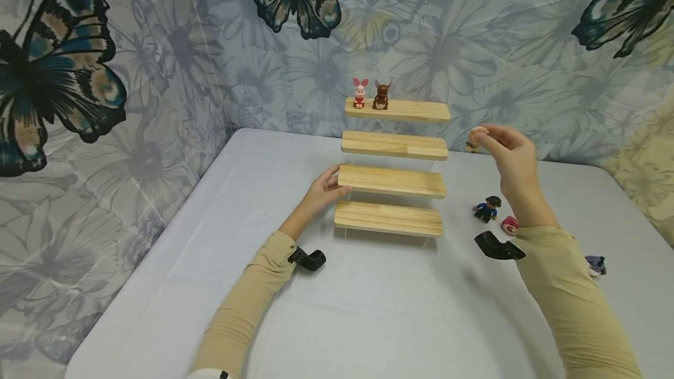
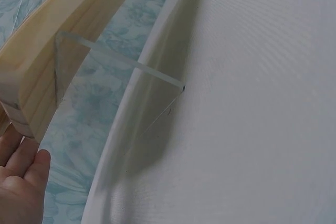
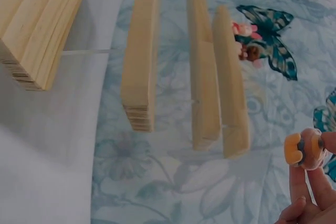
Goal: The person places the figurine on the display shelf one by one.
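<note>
A four-step wooden display shelf (image 1: 392, 180) on clear supports stands on the white table. My left hand (image 1: 322, 193) holds its left end at the second step from the bottom, and the left wrist view shows fingers (image 2: 21, 156) against the wooden end. To the right of the shelf, my raised right hand (image 1: 513, 154) pinches a small toy figurine (image 3: 304, 149), peach and orange with a dark band, between thumb and fingers. On the top step sit a pink rabbit-eared figurine (image 1: 359, 93) in red and a brown long-eared figurine (image 1: 381, 96), side by side at the left.
Right of the shelf, a toy figure (image 1: 487, 209) in dark cap and blue top lies near a pink-red figurine (image 1: 509, 226). A blue-grey figurine (image 1: 597, 265) is farther right, partly behind the right sleeve. A butterfly-print cloth (image 1: 295, 75) hangs behind the table (image 1: 368, 309).
</note>
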Demonstrator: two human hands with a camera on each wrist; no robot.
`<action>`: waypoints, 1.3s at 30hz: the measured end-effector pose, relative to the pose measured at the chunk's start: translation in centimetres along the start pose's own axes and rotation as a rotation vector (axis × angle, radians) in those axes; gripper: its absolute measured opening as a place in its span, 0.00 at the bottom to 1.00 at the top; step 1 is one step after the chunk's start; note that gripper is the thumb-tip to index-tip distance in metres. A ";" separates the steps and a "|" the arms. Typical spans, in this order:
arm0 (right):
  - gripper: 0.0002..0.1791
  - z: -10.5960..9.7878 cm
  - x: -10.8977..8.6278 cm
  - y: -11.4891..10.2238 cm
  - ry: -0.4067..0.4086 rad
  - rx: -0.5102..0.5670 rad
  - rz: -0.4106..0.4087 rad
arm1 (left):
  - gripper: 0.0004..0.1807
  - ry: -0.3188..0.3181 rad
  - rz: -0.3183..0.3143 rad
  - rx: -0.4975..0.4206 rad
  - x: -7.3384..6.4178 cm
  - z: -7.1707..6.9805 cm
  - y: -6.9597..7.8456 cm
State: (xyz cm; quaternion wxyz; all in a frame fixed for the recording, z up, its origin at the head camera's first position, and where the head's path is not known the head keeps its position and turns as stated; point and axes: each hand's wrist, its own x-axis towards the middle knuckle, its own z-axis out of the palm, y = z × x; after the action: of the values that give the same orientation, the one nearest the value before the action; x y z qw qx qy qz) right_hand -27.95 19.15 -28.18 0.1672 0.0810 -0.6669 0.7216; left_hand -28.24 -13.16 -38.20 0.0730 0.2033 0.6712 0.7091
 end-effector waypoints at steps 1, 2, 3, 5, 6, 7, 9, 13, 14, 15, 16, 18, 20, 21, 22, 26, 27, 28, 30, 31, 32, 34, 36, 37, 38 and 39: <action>0.13 0.1 0.1 0.0 -0.001 -0.004 -0.001 | 0.33 0.002 -0.002 0.001 0.0 0.0 -0.1; 0.13 0.2 0.1 -0.1 -0.005 -0.004 0.002 | 0.33 0.004 -0.004 0.001 0.0 -0.1 -0.1; 0.13 0.3 0.2 -0.1 -0.007 -0.002 0.002 | 0.33 0.003 -0.002 0.001 0.0 -0.1 -0.2; 0.14 0.6 0.4 -0.2 -0.010 0.004 0.003 | 0.34 0.007 -0.002 -0.006 0.3 -0.3 -0.8; 0.14 0.7 0.5 -0.2 -0.012 -0.001 0.000 | 0.34 0.009 -0.001 -0.009 0.4 -0.4 -1.0; 0.14 0.8 0.6 -0.3 -0.014 0.003 -0.002 | 0.34 0.010 -0.001 -0.011 0.5 -0.6 -1.3; 0.14 1.1 0.8 -0.3 -0.021 0.019 -0.006 | 0.34 0.016 -0.002 -0.008 0.7 -0.7 -2.0; 0.13 1.5 1.1 -0.3 -0.032 0.021 -0.023 | 0.33 0.023 0.006 -0.001 0.8 -0.8 -2.5; 0.13 1.6 1.2 -0.3 -0.035 0.023 -0.024 | 0.33 0.022 0.010 0.001 0.8 -0.8 -2.6; 0.13 1.7 1.2 -0.3 -0.038 0.022 -0.030 | 0.33 0.021 0.011 -0.001 0.8 -0.8 -2.6; 0.13 1.8 1.3 -0.3 -0.040 0.017 -0.036 | 0.33 0.019 0.012 -0.002 0.8 -0.8 -2.6; 0.13 1.9 1.5 -0.3 -0.045 0.017 -0.044 | 0.33 0.018 0.007 -0.004 0.8 -0.8 -2.7; 0.13 2.0 1.6 -0.3 -0.049 0.018 -0.051 | 0.34 0.021 0.000 -0.002 0.9 -0.7 -2.6; 0.13 2.1 1.7 -0.4 -0.052 0.015 -0.057 | 0.34 0.024 -0.003 -0.004 0.9 -0.7 -2.5; 0.13 2.1 1.8 -0.4 -0.055 0.019 -0.056 | 0.34 0.028 -0.005 -0.004 0.9 -0.6 -2.3; 0.13 2.0 2.1 -0.5 -0.052 0.033 -0.039 | 0.34 0.011 -0.001 -0.013 0.7 -0.1 -1.2; 0.13 2.0 2.2 -0.5 -0.044 0.032 -0.028 | 0.34 0.005 -0.004 -0.018 0.6 0.0 -1.0; 0.13 2.0 2.2 -0.4 -0.036 0.030 -0.018 | 0.34 -0.001 -0.007 -0.019 0.5 0.1 -0.7; 0.12 2.2 2.4 -0.4 -0.019 0.011 0.002 | 0.34 -0.007 -0.004 -0.021 0.5 0.1 -0.8; 0.12 2.3 2.6 -0.4 -0.011 -0.004 0.011 | 0.35 -0.004 -0.005 -0.024 0.5 -0.1 -1.1; 0.12 2.6 2.8 -0.4 -0.005 -0.025 0.019 | 0.35 0.002 -0.003 -0.024 0.6 -0.2 -1.4; 0.13 3.1 3.2 -0.4 -0.001 -0.053 0.031 | 0.35 0.015 0.004 -0.021 0.8 -0.5 -2.0; 0.13 3.5 3.6 -0.5 0.004 -0.097 0.040 | 0.35 0.024 0.013 -0.019 0.9 -0.6 -2.4; 0.13 3.7 3.7 -0.6 0.004 -0.109 0.042 | 0.35 0.024 0.017 -0.015 0.9 -0.7 -2.5; 0.13 3.9 3.9 -0.6 0.001 -0.118 0.044 | 0.34 0.024 0.017 -0.013 1.0 -0.6 -2.6; 0.13 4.0 4.0 -0.7 -0.004 -0.117 0.043 | 0.34 0.023 0.014 -0.015 1.0 -0.6 -2.6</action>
State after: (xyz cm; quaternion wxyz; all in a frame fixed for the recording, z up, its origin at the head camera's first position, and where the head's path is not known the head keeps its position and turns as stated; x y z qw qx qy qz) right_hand -31.87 15.77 -25.82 0.1546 0.0580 -0.7099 0.6846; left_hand -29.82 -13.09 -40.55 0.0616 0.1992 0.6651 0.7170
